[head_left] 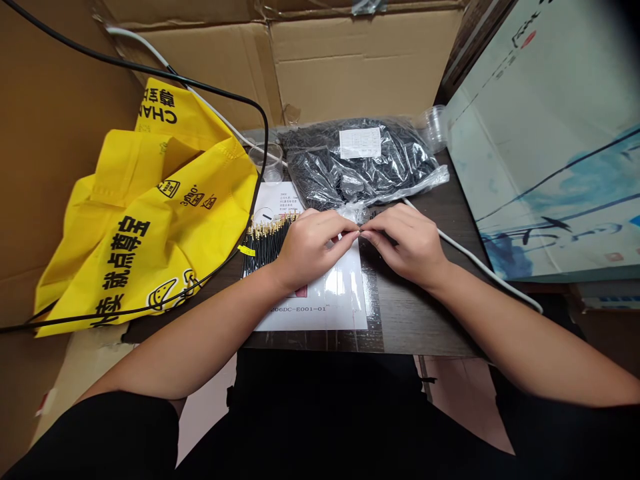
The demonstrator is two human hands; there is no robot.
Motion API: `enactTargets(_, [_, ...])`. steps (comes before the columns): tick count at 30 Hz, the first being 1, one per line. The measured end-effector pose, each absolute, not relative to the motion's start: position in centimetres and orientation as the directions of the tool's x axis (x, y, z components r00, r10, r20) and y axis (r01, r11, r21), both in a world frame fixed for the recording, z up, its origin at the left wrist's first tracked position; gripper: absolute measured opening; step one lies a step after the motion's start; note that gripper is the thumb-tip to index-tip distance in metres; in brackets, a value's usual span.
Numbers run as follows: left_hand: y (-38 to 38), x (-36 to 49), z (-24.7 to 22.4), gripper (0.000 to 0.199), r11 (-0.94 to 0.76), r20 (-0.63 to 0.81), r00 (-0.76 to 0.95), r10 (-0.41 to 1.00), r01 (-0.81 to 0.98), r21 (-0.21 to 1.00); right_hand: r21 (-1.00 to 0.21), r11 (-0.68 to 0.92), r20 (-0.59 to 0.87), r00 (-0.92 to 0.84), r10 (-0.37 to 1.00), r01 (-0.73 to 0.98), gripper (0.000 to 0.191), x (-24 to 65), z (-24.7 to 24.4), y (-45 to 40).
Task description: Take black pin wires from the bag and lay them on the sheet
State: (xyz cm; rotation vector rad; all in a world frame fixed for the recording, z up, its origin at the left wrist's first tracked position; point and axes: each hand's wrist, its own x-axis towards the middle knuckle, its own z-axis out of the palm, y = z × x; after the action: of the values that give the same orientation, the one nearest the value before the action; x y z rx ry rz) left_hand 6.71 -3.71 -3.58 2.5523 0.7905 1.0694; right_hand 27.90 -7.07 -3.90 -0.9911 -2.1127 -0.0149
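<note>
My left hand (315, 245) and my right hand (405, 241) meet fingertip to fingertip above the table, both pinched. Whatever lies between the fingertips is too small to make out. Just left of my left hand is a bundle of short black wires with gold-coloured ends (265, 245), with a yellow tag (247, 251) on it. The bundle lies on a printed white sheet (320, 319), partly hidden by my left hand. Behind both hands rests a clear plastic bag of black pieces (395, 160), a white label on top.
A yellow printed bag (200, 167) lies at the left, a black cable (210, 87) crossing over it. Clear plastic cups (267, 162) stand beside the plastic bag. Cardboard (365, 73) walls the back, and a pale printed box (540, 153) stands right. A white cable (480, 263) runs along the table.
</note>
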Motion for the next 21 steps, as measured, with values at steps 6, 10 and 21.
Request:
enactTargets(6, [-3.83,6.71,-3.5,0.013,-0.834,0.594,0.585,0.552,0.401,0.38,-0.335,0.685,0.661,-0.357,0.66,0.647,0.005,27.93,-3.93,-7.17])
enactTargets(10, [-3.9,6.73,-3.45,0.013,-0.844,0.611,0.584,0.534,0.406,0.35,-0.336,0.67,0.656,-0.346,0.671,0.662,0.003,27.93,-3.96,-7.26])
enactTargets(21, [-4.01,6.39,-3.11,0.013,-0.875,0.667,0.582,0.464,0.416,0.246,-0.394,0.634,0.659,-0.276,0.7,0.666,0.01,27.03,-3.8,-7.67])
